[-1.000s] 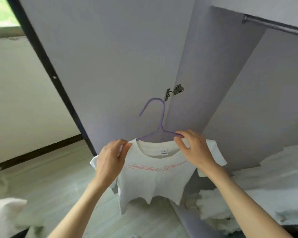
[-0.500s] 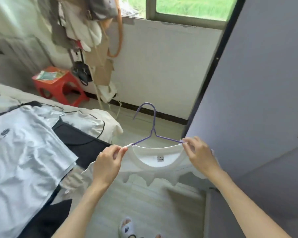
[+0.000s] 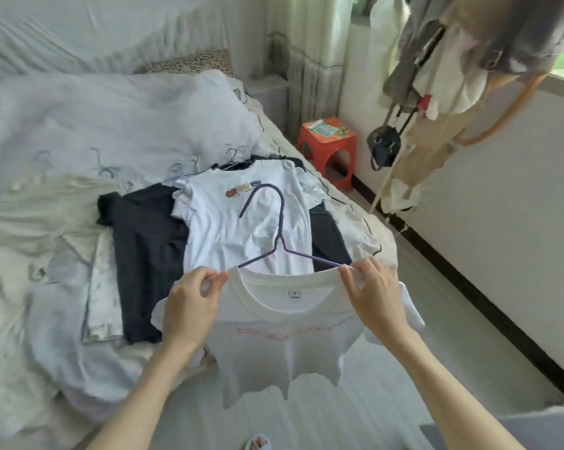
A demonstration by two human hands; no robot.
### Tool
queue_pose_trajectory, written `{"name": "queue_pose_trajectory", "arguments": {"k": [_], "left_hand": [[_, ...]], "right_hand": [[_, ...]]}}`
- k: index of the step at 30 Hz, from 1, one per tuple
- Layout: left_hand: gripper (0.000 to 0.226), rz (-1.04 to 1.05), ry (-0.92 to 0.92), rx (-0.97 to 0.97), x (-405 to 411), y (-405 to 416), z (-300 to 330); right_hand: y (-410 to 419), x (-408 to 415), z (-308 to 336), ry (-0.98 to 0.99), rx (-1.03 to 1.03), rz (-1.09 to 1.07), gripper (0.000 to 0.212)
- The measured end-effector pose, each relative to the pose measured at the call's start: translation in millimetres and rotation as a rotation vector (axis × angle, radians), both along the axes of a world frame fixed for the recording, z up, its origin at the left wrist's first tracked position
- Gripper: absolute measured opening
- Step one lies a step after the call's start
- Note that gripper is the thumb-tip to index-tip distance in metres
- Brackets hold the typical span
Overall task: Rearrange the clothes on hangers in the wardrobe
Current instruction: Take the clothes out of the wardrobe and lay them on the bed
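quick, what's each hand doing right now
Left hand: closed, pinching the left shoulder of the white t-shirt on the purple hanger.
Right hand: closed, pinching the t-shirt's right shoulder at the hanger arm.

neck label (image 3: 294,294) unreadable, shirt script (image 3: 293,331) illegible

Shirt on hanger (image 3: 275,235) held before the bed (image 3: 46,196) — clothes pile (image 3: 209,222) on it, stool (image 3: 327,147) behind right.
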State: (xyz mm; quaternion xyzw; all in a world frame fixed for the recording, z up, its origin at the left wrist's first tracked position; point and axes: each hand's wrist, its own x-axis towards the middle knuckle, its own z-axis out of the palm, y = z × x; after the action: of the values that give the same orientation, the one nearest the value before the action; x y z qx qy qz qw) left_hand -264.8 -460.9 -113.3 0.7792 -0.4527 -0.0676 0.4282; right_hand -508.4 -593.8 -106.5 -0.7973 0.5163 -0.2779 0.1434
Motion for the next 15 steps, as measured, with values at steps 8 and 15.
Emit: {"name": "queue_pose_trajectory", "arguments": {"k": [8, 15], "left_hand": [[0.038, 0.317, -0.21, 0.007, 99, 70, 10], [0.027, 0.518, -0.315, -0.016, 153, 79, 23]], "right_hand": [[4, 150, -4, -0.113, 0.063, 0.337, 0.022], [-21, 243, 6, -0.143, 0.097, 0.565, 0.025]]}}
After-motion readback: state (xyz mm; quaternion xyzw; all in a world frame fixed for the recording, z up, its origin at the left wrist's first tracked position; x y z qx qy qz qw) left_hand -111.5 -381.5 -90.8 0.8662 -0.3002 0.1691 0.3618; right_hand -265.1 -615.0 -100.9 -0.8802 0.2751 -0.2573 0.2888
